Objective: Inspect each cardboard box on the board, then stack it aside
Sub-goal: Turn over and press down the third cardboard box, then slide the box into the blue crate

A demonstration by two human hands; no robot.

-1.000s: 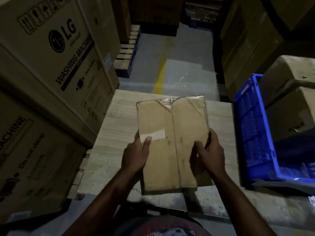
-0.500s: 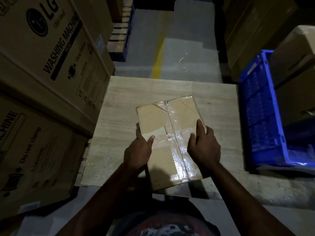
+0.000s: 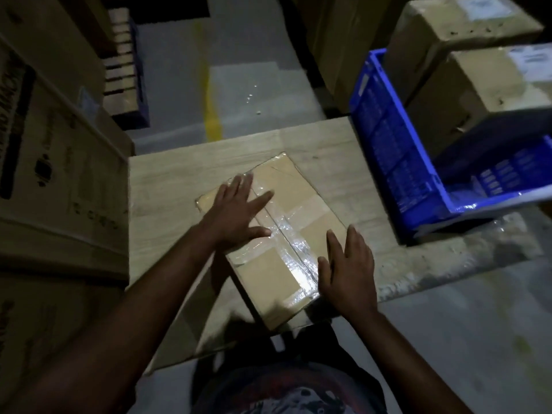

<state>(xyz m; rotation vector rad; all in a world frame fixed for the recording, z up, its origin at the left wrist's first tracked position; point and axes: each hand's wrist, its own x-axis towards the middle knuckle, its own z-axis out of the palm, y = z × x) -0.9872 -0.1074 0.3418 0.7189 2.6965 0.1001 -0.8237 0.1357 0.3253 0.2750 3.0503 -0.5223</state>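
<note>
Cardboard box (image 3: 301, 204) lies flat on the pale wooden board (image 3: 167, 186), turned on a diagonal, with one corner pointing far and right and the opposite end close to the board's near edge. Whether that near corner hangs over the edge is hard to tell in the dim light. Clear tape runs down its long seam and across its middle, and it shines where the light catches it.

The left hand (image 3: 236, 210) lies palm down on the far left part of the top face. Its fingers are straight and spread and close around nothing. The right hand (image 3: 348, 270) sits at the near right edge, also with fingers straight and slightly apart. It seems to touch the box's side or rim, but neither hand has a hold on the box.

To the right, a blue crate (image 3: 388, 138) stands just beside the board, with two brown parcels (image 3: 490, 94) stacked inside it. Large printed cartons (image 3: 59, 150) rise on the left.

The box looks shallow, stiff and squarely sealed, so it should keep its shape when lifted or turned over. Its weight cannot be read from the picture, though its flat build suggests one person can manage it. The taped strips are probably slick under a palm, and bare cardboard should give better friction. The safest hold is likely one hand on each long side, fingers under the bottom edge and thumbs on top. The corners and taped seam are best avoided.
</note>
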